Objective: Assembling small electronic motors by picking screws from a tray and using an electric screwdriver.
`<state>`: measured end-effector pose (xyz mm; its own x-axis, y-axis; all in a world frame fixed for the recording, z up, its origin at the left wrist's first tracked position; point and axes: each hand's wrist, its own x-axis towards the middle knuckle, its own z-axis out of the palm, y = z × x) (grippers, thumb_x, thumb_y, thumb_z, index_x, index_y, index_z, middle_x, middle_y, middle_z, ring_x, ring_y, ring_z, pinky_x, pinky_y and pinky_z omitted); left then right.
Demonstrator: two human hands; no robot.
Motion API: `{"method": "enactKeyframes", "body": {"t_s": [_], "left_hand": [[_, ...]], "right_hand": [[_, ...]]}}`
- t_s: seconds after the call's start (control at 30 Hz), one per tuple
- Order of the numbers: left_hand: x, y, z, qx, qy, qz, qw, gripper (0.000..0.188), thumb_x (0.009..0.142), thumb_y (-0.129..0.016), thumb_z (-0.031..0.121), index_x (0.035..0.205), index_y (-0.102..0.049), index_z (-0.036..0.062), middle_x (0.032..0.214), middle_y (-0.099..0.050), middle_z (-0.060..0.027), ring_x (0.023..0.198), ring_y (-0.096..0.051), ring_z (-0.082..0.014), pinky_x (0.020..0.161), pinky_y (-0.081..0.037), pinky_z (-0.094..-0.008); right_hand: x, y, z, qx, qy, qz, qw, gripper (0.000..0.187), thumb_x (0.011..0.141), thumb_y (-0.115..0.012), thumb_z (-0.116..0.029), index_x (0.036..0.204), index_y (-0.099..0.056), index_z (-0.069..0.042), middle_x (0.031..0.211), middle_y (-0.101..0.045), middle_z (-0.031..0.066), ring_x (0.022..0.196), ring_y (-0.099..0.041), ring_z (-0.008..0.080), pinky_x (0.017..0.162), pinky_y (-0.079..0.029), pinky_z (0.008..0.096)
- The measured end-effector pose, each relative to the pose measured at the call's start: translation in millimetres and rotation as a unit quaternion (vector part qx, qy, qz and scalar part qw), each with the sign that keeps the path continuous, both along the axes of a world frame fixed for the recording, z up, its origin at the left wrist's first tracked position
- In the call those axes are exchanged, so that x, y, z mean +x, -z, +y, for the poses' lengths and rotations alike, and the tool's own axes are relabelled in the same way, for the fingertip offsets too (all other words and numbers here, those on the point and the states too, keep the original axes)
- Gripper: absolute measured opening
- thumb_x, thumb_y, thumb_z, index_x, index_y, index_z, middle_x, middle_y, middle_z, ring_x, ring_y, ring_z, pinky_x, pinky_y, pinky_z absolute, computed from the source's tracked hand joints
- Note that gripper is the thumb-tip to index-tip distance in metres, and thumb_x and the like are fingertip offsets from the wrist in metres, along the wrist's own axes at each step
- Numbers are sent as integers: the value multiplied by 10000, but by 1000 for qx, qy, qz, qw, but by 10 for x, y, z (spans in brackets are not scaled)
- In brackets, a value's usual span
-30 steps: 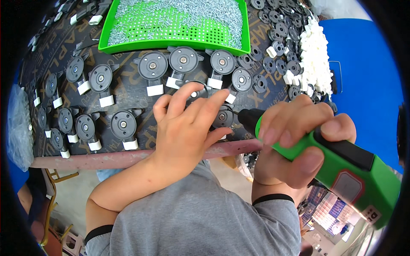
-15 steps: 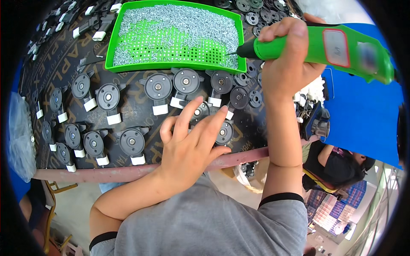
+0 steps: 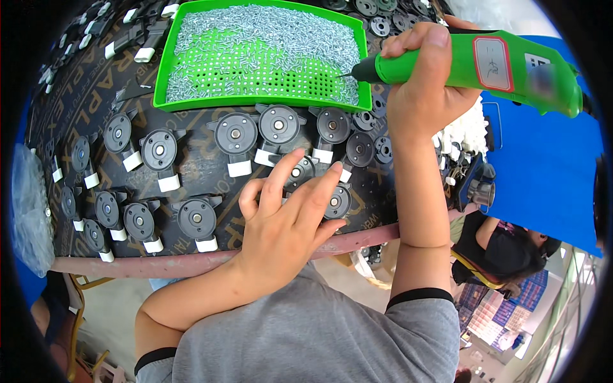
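Observation:
My right hand (image 3: 418,86) is wrapped around a green electric screwdriver (image 3: 463,59) with a black nose. Its thin bit points left, over the right end of a green perforated tray (image 3: 255,99) of small silver screws (image 3: 268,30). My left hand (image 3: 281,223) is palm down near the table's front edge, its fingers spread. Index and middle fingertips lie at a round black part (image 3: 301,171), partly hidden beneath them. Another black disc part (image 3: 337,203) shows beside the thumb. Just beyond, black disc parts with white ends, including one disc (image 3: 279,123), stand in a row.
More disc parts (image 3: 196,218) stand at the left. Loose black discs (image 3: 380,27) lie beyond the tray's right end, and white pieces (image 3: 469,131) are heaped right of my forearm. A metal cup (image 3: 481,193) sits at the right edge. Clear plastic (image 3: 32,210) hangs at the left.
The screwdriver has turned slightly in my right hand and shifted a little left, its bit still over the tray. My left hand stays at the same disc part.

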<state>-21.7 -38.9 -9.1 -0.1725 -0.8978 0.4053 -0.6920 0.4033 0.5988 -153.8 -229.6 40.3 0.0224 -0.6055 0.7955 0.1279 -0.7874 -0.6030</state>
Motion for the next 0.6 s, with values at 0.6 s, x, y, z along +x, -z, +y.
{"method": "enactKeyframes", "body": {"t_s": [0.6], "left_hand": [[22,-27,10,24,11,26,999,746,734,-791,272,1399,-501,96,1095,-633,-19,1311,-435,-256,946,-268,-434]], "right_hand": [[-243,-694,1378,98,-170,101,975,373,964,-596,-280,1245,-458,-77,810,-486,66,659,-482,163,514,-432,277]]}}
